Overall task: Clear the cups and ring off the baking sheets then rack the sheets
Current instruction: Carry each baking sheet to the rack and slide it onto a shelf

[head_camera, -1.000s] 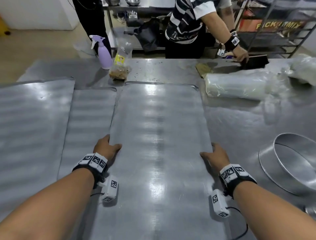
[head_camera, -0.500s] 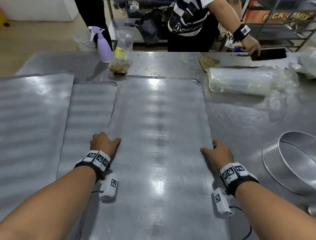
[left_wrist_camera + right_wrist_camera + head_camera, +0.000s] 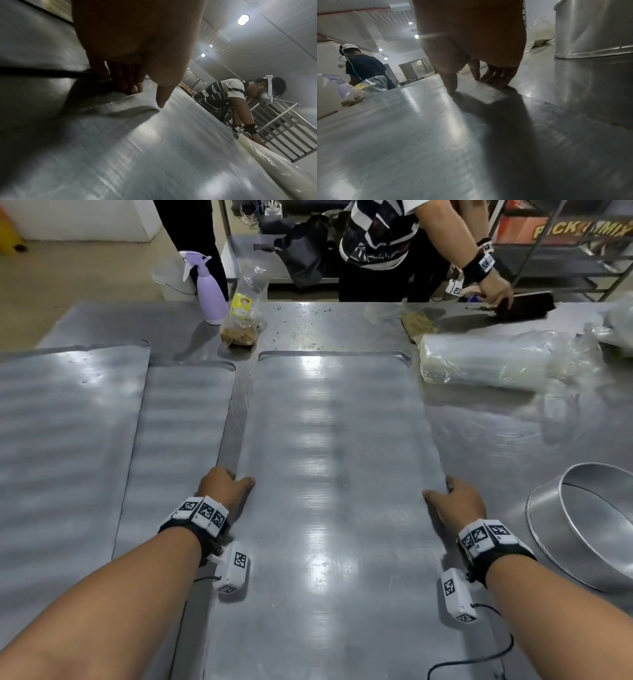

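A long bare baking sheet [image 3: 335,467] lies lengthwise on the steel table in front of me. My left hand [image 3: 236,481] grips its left edge, thumb on top and fingers [image 3: 132,86] curled under the rim. At the opposite edge my right hand [image 3: 442,491] holds on the same way, thumb flat on the sheet [image 3: 436,121] and fingers [image 3: 498,79] hooked over the side. Two more sheets lie to the left, one [image 3: 185,440] partly under another [image 3: 61,457]. A wide metal ring [image 3: 548,525] stands on the table right of my right hand, close by in the right wrist view [image 3: 590,29].
At the table's far edge stand a lilac spray bottle [image 3: 210,292] and a plastic bag of food [image 3: 243,320]. A roll of clear plastic [image 3: 496,361] lies beyond the sheet's far right corner. Across the table a person sweeps with a dark brush [image 3: 524,304]; a metal rack [image 3: 565,268] stands behind.
A strip of bare table now shows between the held sheet and the sheet on its left. Both hands keep their hold. The person opposite has moved the brush.
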Demonstrator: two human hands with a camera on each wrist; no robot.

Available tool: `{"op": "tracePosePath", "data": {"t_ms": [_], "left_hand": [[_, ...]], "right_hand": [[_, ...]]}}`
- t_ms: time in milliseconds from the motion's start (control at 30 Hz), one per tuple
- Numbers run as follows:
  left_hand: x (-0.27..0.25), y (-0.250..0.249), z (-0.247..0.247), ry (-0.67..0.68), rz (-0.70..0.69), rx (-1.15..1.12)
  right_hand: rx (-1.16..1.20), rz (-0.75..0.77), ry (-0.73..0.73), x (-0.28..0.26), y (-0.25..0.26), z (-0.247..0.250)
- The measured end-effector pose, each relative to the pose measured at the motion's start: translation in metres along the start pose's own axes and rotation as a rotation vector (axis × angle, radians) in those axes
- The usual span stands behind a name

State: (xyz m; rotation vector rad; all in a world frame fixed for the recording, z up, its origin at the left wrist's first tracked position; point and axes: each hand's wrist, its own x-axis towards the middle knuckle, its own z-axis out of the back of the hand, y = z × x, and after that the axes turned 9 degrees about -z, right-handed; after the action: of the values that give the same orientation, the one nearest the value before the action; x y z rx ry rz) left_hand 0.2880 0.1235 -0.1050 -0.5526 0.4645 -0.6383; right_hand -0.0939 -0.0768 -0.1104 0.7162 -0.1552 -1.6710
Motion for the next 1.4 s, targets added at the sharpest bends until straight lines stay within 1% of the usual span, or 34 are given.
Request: {"op": "tracePosePath", "data": {"t_ms": [167,400,500,600,700,833,933,1000,1067,1300,1400], "left_hand": [[-0.013,-0.008,-0.011,-0.057,-0.005,0.020],[-0.028,-0.008,-0.013,-0.055,-0.060,0.026],[-0.037,-0.010,-0.014,-0.053,-0.065,0.023],[-0.050,-0.010,-0.014,-0.075,-0.044,0.024],[-0.061,-0.007,-0.013,-0.080,-0.017,0.002],[-0.058,0.001,-0.006,0.016,-0.035,-0.026],[-0.065,0.006,-0.003,0.043,-0.067,-0.027],[-0.077,0.009,-0.005,0.036,-0.100,-0.040],[-0.090,0.013,-0.009,0.009,-0.122,-0.053],[-0.132,0.035,-0.009,0.003,-0.066,0.006],[-0.141,0.037,-0.010,0.017,-0.095,-0.023]], "right_hand": [[-0.016,0.019,-0.011,0.005,-0.007,0.000],[0.001,0.050,0.022,0.003,-0.012,0.008],[0.020,0.023,0.025,-0.003,-0.021,0.013],[0.024,-0.001,-0.004,-0.014,-0.033,0.015],[-0.010,0.006,-0.022,-0.025,-0.042,0.013],[-0.018,0.039,0.001,-0.035,-0.044,0.016],[0.007,0.050,0.051,-0.043,-0.050,0.024],[-0.014,0.023,0.061,-0.051,-0.061,0.025],[-0.039,0.006,0.033,-0.064,-0.072,0.024],[-0.139,-0.001,-0.032,-0.112,-0.105,0.021],[-0.096,-0.008,-0.015,-0.125,-0.111,0.020]]}}
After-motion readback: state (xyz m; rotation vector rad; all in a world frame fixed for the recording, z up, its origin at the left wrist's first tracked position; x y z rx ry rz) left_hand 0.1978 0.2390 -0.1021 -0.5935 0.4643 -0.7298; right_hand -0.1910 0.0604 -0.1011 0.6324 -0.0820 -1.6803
